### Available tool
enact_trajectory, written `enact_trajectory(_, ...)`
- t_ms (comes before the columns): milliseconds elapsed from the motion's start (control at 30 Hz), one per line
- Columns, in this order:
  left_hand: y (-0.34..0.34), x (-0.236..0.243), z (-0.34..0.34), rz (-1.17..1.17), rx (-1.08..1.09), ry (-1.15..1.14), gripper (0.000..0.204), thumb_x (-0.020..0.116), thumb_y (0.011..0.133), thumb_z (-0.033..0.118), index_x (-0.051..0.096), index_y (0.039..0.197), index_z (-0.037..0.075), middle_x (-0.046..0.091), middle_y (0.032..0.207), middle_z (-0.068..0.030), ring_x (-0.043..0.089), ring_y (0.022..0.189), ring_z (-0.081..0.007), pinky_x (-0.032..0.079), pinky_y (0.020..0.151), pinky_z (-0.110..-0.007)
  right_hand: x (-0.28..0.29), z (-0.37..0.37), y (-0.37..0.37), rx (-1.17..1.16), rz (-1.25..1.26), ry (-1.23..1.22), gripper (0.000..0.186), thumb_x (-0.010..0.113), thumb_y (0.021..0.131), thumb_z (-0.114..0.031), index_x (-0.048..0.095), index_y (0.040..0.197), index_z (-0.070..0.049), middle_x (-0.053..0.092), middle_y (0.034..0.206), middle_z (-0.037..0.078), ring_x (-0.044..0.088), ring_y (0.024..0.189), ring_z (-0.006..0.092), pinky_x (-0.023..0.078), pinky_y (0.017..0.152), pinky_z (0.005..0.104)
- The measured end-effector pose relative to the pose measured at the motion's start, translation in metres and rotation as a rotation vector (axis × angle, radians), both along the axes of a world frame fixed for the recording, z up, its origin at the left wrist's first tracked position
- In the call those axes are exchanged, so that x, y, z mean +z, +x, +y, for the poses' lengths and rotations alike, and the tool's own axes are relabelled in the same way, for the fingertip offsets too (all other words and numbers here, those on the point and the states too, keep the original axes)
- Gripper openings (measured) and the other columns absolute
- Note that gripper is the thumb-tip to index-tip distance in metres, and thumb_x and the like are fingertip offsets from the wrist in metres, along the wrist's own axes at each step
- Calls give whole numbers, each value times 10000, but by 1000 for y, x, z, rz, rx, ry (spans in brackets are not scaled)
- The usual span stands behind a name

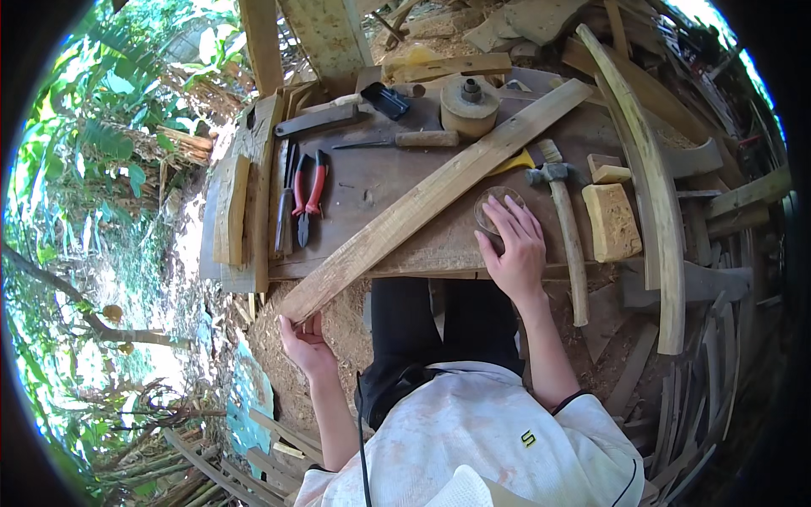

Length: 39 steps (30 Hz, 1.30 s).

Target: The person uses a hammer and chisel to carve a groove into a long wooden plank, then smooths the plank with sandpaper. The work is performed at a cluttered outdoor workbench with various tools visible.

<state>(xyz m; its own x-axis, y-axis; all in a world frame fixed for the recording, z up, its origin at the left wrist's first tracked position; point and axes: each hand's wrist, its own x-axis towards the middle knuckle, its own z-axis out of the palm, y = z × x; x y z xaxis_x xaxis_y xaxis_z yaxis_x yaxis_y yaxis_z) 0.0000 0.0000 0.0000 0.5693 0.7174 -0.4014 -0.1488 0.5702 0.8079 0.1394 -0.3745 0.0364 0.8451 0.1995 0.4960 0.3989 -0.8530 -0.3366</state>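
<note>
I see the fingers of the left hand (306, 348) curled round the near end of the plank (439, 194), probably because it overhangs the bench (342, 218) it slants across; fingers of the right hand (517, 255), slightly spread, cover a round clear object (484, 207), but from here I cannot tell whether they grip it

The brown bench (376, 173) before me carries red-handled pliers (313, 194), a wooden-handled hammer (565, 215), a yellowish wood block (612, 222) and a long plank (439, 188) slanting over one edge.
</note>
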Motion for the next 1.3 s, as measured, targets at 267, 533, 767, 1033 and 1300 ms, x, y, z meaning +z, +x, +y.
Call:
enact_trajectory(267, 2, 24, -12, 114, 27, 231, 522, 563, 1117, 204, 400, 1603, 105, 620, 1354, -150, 721, 1031, -239, 655, 863, -388, 13, 8, -1, 11, -35, 156, 541, 802, 938, -249, 655, 1424, -64, 704, 1392, 114, 631, 1319, 327, 434, 1199, 517)
enact_trajectory(533, -9, 23, -8, 153, -88, 242, 485, 607, 1131, 247, 412, 1540, 74, 676, 1285, -136, 781, 1020, -271, 643, 749, -328, 59, -37, -41, -320, -88, 361, 307, 756, 975, -89, 715, 1273, -26, 701, 1199, 139, 675, 1189, 328, 529, 1062, 449)
enact_trajectory(767, -3, 21, -13, 174, -42, 203, 460, 639, 1117, 262, 439, 1485, 73, 697, 1212, -114, 778, 924, -250, 610, 746, -327, 71, -75, -57, -517, 178, 187, 382, 757, 1005, -200, 687, 1348, -48, 668, 1173, 130, 650, 1178, 332, 507, 1048, 458)
enact_trajectory(1033, -12, 23, -8, 159, -64, 173, 387, 672, 1093, 295, 499, 1378, 98, 688, 1137, -75, 772, 896, -242, 590, 716, -324, 72, -77, -54, -501, 347, 230, 392, 777, 986, -204, 686, 1326, -30, 680, 1115, 141, 690, 1036, 326, 553, 933, 454)
enact_trajectory(1300, -13, 25, -17, 290, 63, 696, 610, 619, 1094, 174, 346, 1622, 40, 495, 1553, -209, 533, 1443, -310, 435, 1229, -473, 62, -79, -55, -492, 364, 166, 434, 785, 980, -238, 665, 1342, -32, 673, 1149, 184, 698, 1063, 387, 565, 924, 484)
